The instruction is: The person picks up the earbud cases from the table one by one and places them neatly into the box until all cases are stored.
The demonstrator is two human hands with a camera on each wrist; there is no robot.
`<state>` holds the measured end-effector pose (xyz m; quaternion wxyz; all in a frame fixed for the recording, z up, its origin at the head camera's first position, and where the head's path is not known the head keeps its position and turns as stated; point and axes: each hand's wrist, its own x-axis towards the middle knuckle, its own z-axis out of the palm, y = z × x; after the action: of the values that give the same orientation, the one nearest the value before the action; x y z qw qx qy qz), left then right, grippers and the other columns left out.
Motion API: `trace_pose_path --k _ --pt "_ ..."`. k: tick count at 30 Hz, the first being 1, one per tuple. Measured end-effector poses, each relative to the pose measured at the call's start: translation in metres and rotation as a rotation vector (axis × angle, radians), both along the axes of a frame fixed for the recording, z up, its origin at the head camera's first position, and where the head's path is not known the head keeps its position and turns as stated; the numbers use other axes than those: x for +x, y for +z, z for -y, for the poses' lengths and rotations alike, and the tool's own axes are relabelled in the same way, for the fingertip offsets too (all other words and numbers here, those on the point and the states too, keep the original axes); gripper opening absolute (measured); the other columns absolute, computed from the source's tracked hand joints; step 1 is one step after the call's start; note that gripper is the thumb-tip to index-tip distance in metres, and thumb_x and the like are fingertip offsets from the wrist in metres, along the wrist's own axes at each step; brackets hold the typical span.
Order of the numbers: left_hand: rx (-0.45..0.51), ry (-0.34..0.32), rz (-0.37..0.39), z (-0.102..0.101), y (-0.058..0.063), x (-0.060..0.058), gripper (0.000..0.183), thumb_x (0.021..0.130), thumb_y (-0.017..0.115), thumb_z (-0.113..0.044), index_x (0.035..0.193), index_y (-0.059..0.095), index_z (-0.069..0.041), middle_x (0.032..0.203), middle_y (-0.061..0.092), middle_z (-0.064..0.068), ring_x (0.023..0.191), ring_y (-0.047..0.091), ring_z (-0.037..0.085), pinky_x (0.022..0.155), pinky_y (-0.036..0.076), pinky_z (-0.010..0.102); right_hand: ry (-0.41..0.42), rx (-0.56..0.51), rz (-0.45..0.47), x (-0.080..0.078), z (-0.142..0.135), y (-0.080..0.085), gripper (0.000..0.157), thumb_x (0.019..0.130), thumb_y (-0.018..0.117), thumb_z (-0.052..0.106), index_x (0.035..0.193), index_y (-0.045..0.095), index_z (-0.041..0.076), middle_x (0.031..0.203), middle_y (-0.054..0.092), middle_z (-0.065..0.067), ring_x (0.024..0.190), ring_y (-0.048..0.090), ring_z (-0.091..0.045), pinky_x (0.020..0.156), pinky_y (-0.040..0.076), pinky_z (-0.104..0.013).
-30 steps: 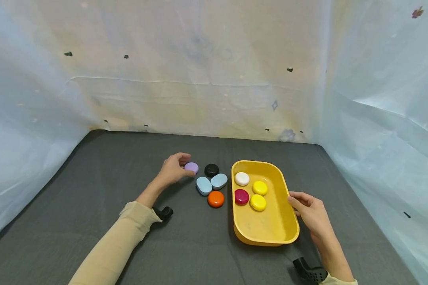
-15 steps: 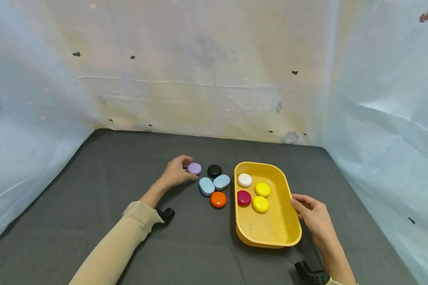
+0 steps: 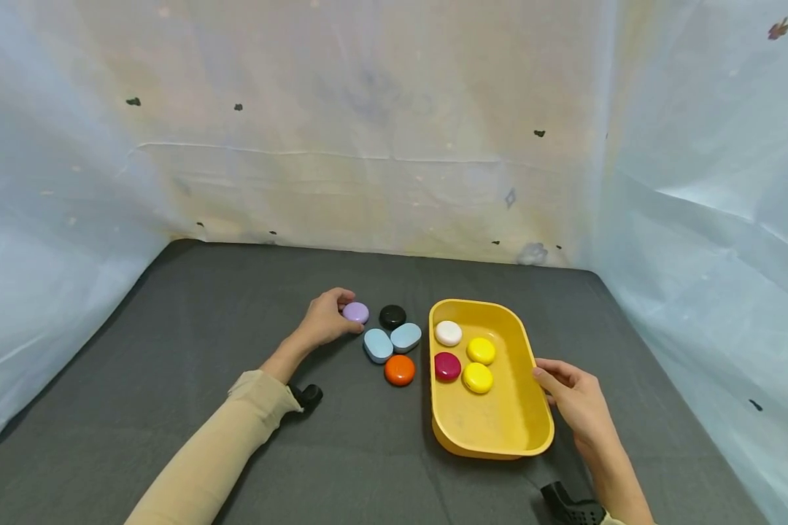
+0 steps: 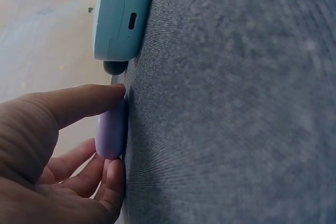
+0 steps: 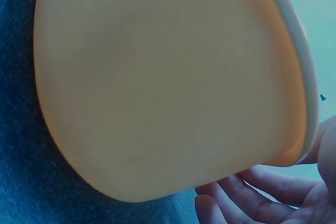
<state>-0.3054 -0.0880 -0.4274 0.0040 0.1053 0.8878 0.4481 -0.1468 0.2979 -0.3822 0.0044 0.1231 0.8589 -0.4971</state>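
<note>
My left hand (image 3: 325,319) pinches a glossy purple disc (image 3: 356,313) between thumb and fingers. In the left wrist view the purple disc (image 4: 111,132) is edge-on, close to the grey cloth, the thumb at one end and fingertips at the other. Just beyond it are a black disc (image 3: 392,316), two pale blue rounded cases (image 3: 377,345) and an orange disc (image 3: 400,370). One blue case (image 4: 119,17) shows a small slot in its side. My right hand (image 3: 576,397) grips the right rim of a yellow tray (image 3: 492,440), thumb at the rim and fingers against the outer wall.
Inside the tray lie a white disc (image 3: 449,333), a crimson disc (image 3: 447,367) and two yellow discs (image 3: 478,378). Grey cloth (image 3: 289,467) covers the table. Pale plastic sheeting (image 3: 368,146) rises behind and at both sides.
The head view has shifted slightly. My left thumb has slid a little toward the near side of the purple disc. The right hand keeps its place at the tray.
</note>
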Motion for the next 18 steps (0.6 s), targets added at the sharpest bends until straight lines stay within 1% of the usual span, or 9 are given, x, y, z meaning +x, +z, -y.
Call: trace_pose_path --k 4,11,18 --pt "0.000 -0.001 -0.001 -0.0011 -0.0003 -0.0004 0.062 0.074 0.086 -0.011 0.128 0.057 0.002 0.121 0.060 0.017 0.111 0.055 0.031 0.096 0.044 0.045 0.005 -0.006 0.002 -0.0004 -0.0009 0.0004 0.046 0.100 0.059 0.032 0.133 0.058 0.000 0.124 0.062 -0.015 0.108 0.058 -0.026 0.078 0.052 -0.025" --pt "0.020 -0.004 -0.011 0.0016 0.0004 0.0016 0.063 0.076 0.085 -0.012 0.130 0.055 0.003 0.125 0.060 0.018 0.114 0.056 0.031 0.097 0.044 0.045 0.013 -0.009 -0.010 -0.0004 -0.0008 0.0003 0.045 0.100 0.059 0.030 0.133 0.058 -0.001 0.122 0.063 -0.015 0.102 0.060 -0.021 0.078 0.052 -0.025" --pt "0.064 0.000 -0.027 0.0044 0.0079 0.0077 0.061 0.078 0.084 -0.014 0.129 0.055 0.003 0.124 0.060 0.019 0.114 0.057 0.032 0.096 0.045 0.046 0.006 -0.017 -0.011 -0.0004 -0.0009 -0.0004 0.045 0.100 0.060 0.029 0.133 0.057 -0.002 0.122 0.063 -0.015 0.100 0.061 -0.020 0.077 0.053 -0.026"
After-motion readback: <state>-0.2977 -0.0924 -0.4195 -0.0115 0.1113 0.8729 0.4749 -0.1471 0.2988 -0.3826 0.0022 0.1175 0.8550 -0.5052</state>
